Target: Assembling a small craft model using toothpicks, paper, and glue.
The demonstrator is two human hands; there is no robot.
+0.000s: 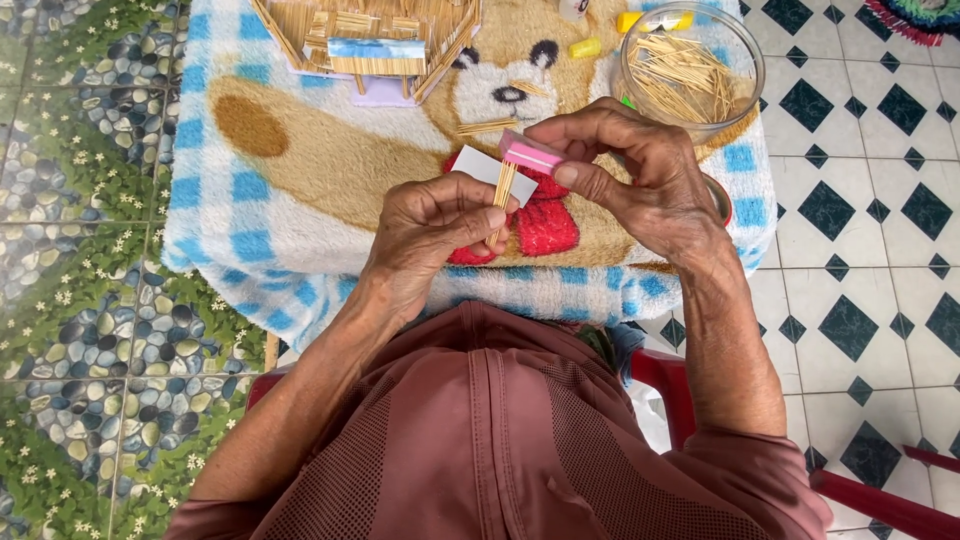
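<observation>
My left hand (430, 225) is pinching a small bundle of toothpicks (503, 188) between thumb and fingers, long axis running upright and a touch away from me, tips pointing up toward my other hand. My right hand (640, 180) sits just above and to the right of that pinch, thumb and forefinger pressed onto a little pink block (530, 155), which lies flat across the top ends of the sticks, crosswise to them. So block over sticks, touching or as good as touching; I can't quite tell which. A white card (490, 168) lies just behind my left fingers. Beyond my right hand, a clear bowl (745, 50) full of loose toothpicks. Further up from my left, a toothpick house model (370, 40) stands on the bear-pattern blanket (300, 170).
</observation>
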